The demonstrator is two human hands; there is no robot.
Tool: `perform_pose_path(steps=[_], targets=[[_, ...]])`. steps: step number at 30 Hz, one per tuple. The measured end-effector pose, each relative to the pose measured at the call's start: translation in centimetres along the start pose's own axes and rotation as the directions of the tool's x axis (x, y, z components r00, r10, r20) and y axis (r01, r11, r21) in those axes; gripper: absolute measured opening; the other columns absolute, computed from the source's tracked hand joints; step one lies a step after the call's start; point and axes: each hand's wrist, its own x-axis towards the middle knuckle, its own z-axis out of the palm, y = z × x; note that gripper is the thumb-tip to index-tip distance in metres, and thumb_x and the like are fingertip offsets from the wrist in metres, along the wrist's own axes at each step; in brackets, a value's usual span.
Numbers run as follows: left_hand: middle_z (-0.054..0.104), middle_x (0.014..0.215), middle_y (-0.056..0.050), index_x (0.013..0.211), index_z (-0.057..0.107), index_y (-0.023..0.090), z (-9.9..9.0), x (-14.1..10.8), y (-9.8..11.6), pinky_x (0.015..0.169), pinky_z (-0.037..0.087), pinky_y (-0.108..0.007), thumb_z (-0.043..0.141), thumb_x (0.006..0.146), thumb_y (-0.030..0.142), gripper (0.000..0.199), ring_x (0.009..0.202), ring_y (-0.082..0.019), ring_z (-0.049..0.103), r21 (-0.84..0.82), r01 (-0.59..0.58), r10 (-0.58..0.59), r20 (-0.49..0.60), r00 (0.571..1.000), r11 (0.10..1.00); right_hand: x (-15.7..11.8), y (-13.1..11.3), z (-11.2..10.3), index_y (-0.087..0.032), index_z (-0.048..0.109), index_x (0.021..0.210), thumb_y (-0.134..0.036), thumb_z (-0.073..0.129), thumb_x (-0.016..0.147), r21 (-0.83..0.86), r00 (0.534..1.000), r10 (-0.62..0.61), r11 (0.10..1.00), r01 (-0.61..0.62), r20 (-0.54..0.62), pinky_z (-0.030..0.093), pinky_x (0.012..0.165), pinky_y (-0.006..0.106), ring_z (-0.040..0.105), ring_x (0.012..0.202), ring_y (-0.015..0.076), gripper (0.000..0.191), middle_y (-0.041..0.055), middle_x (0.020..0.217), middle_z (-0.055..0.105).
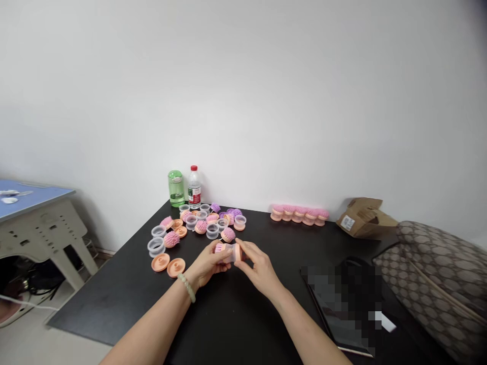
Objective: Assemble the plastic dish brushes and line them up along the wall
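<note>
Near the middle of the black table (232, 309), my left hand (209, 263) is closed around a pink bristle brush (230, 253) with a clear ring body, lying sideways. The fingers of my right hand (256, 266) grip the orange cap at its right end. To the left lie two orange discs (176, 267), clear rings (156, 247) and loose pink brush heads (172, 239). A cluster of more rings and pink and purple heads (215, 208) spreads behind my hands.
A row of several pink brushes (300, 215) stands by the wall. Behind the cluster are a green bottle (176, 188) and a water bottle (194, 190). At right are a paper bag (365, 218), a patterned bag (445, 284) and a dark, partly pixelated flat object (327, 304).
</note>
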Motion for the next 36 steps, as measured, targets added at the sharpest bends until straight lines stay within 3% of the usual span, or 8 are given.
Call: perform_pose_path(steps=[5, 10, 14, 17, 21, 26, 32, 36], targets=[[0.064, 0.078, 0.002, 0.093, 0.054, 0.019, -0.1, 0.0, 0.2, 0.065, 0.048, -0.021, 0.089, 0.063, 0.035, 0.048, 0.066, -0.009, 0.061, 0.019, -0.037, 0.037, 0.007, 0.999, 0.999, 0.2, -0.6, -0.2, -0.032, 0.053, 0.14, -0.014, 0.066, 0.086, -0.061, 0.999, -0.038, 0.997, 0.039, 0.016, 0.048, 0.101, 0.041, 0.058, 0.117, 0.0236, 0.058, 0.0072, 0.126, 0.062], [0.064, 0.084, 0.003, 0.095, 0.056, 0.02, -0.5, 0.2, 0.4, 0.068, 0.048, -0.021, 0.09, 0.061, 0.027, 0.049, 0.073, -0.01, 0.059, 0.051, -0.075, 0.073, 0.033, 0.997, 0.996, 0.3, -1.0, -0.4, -0.024, 0.06, 0.131, -0.031, 0.066, 0.089, -0.115, 0.994, 0.093, 0.99, -0.087, 0.054, 0.052, 0.083, 0.034, 0.063, 0.09, 0.0198, 0.043, 0.0063, 0.105, 0.065], [0.065, 0.089, 0.001, 0.099, 0.057, 0.021, -0.4, 0.1, 0.6, 0.073, 0.048, -0.023, 0.091, 0.058, 0.022, 0.053, 0.078, -0.012, 0.059, 0.072, -0.159, 0.153, 0.083, 0.985, 0.985, 0.4, -1.3, -0.4, -0.024, 0.069, 0.109, -0.036, 0.061, 0.092, -0.065, 0.989, 0.14, 0.989, -0.136, 0.057, 0.046, 0.066, 0.024, 0.058, 0.07, 0.0138, 0.022, -0.0024, 0.078, 0.062], [0.065, 0.086, 0.002, 0.097, 0.057, 0.021, -0.2, 0.0, 0.8, 0.071, 0.047, -0.023, 0.092, 0.054, 0.021, 0.055, 0.076, -0.013, 0.058, 0.087, -0.182, 0.177, 0.064, 0.982, 0.979, 0.5, -1.6, -0.2, -0.023, 0.069, 0.105, -0.036, 0.063, 0.091, -0.039, 0.988, 0.146, 0.989, -0.145, 0.048, 0.042, 0.062, 0.022, 0.054, 0.065, 0.0121, 0.02, -0.0041, 0.074, 0.059], [0.064, 0.085, 0.002, 0.094, 0.057, 0.02, 0.1, 0.0, 1.0, 0.068, 0.047, -0.022, 0.093, 0.052, 0.022, 0.055, 0.075, -0.013, 0.057, 0.107, -0.166, 0.163, 0.035, 0.986, 0.98, 0.4, -1.4, 0.1, -0.022, 0.068, 0.109, -0.035, 0.067, 0.087, -0.047, 0.99, 0.14, 0.989, -0.139, 0.022, 0.045, 0.068, 0.025, 0.055, 0.072, 0.0143, 0.025, -0.0008, 0.084, 0.063], [0.064, 0.085, 0.001, 0.095, 0.058, 0.02, -0.1, 0.0, 0.9, 0.069, 0.047, -0.023, 0.092, 0.056, 0.025, 0.052, 0.075, -0.013, 0.057, 0.102, -0.127, 0.124, 0.029, 0.992, 0.987, 0.2, -0.9, 0.1, -0.023, 0.058, 0.131, -0.029, 0.068, 0.087, -0.093, 0.989, 0.136, 0.987, -0.131, 0.054, 0.051, 0.08, 0.033, 0.061, 0.084, 0.0186, 0.046, 0.0045, 0.101, 0.064], [0.06, 0.072, 0.002, 0.09, 0.059, 0.018, -0.3, 0.2, 0.3, 0.057, 0.043, -0.021, 0.085, 0.067, 0.044, 0.044, 0.061, -0.01, 0.055, 0.072, -0.025, 0.024, 0.006, 1.0, 0.997, 0.2, -1.0, -0.1, -0.032, 0.049, 0.142, -0.004, 0.071, 0.078, -0.104, 0.996, -0.068, 0.992, 0.073, 0.05, 0.048, 0.1, 0.04, 0.055, 0.112, 0.0219, 0.072, 0.0062, 0.121, 0.058], [0.059, 0.066, 0.002, 0.084, 0.06, 0.017, 0.0, 0.3, 0.2, 0.052, 0.04, -0.02, 0.08, 0.067, 0.059, 0.049, 0.055, -0.009, 0.053, 0.07, 0.048, -0.047, -0.008, 0.999, 0.996, 0.2, -1.2, -0.2, -0.032, 0.045, 0.145, -0.003, 0.068, 0.08, -0.096, 0.99, -0.131, 0.986, 0.136, 0.059, 0.045, 0.105, 0.041, 0.053, 0.119, 0.022, 0.075, 0.0067, 0.127, 0.057]])
